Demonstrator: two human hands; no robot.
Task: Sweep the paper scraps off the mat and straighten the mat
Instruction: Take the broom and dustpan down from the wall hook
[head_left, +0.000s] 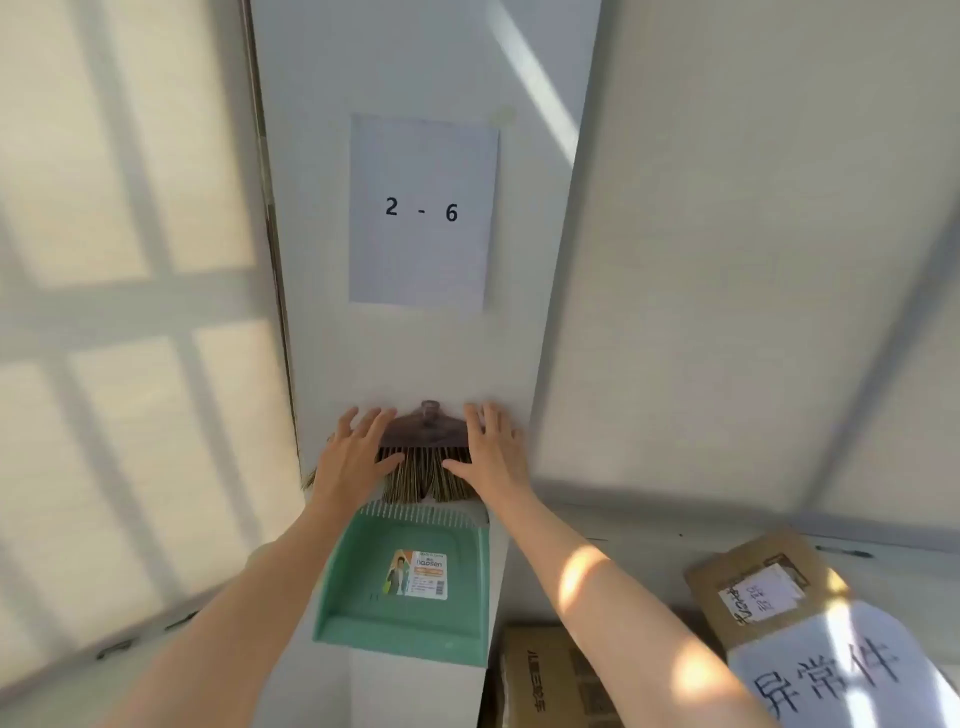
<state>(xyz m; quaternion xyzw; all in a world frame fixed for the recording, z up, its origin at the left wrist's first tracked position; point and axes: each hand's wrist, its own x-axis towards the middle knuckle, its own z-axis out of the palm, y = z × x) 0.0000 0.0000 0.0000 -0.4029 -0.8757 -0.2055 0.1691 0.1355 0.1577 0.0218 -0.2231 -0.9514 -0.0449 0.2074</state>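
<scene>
A brush head with a brown plastic back and straw-coloured bristles hangs against a white wall post, bristles pointing down. Below it a green dustpan with a printed label leans on the same post. My left hand lies flat over the brush's left end, fingers spread. My right hand lies flat over its right end, fingers spread. Neither hand is closed around anything. No mat and no paper scraps are in view.
A white sheet printed "2 - 6" is stuck on the post above the brush. Cardboard boxes and a white sheet with large characters sit at the lower right. Sunlit wall panels flank the post.
</scene>
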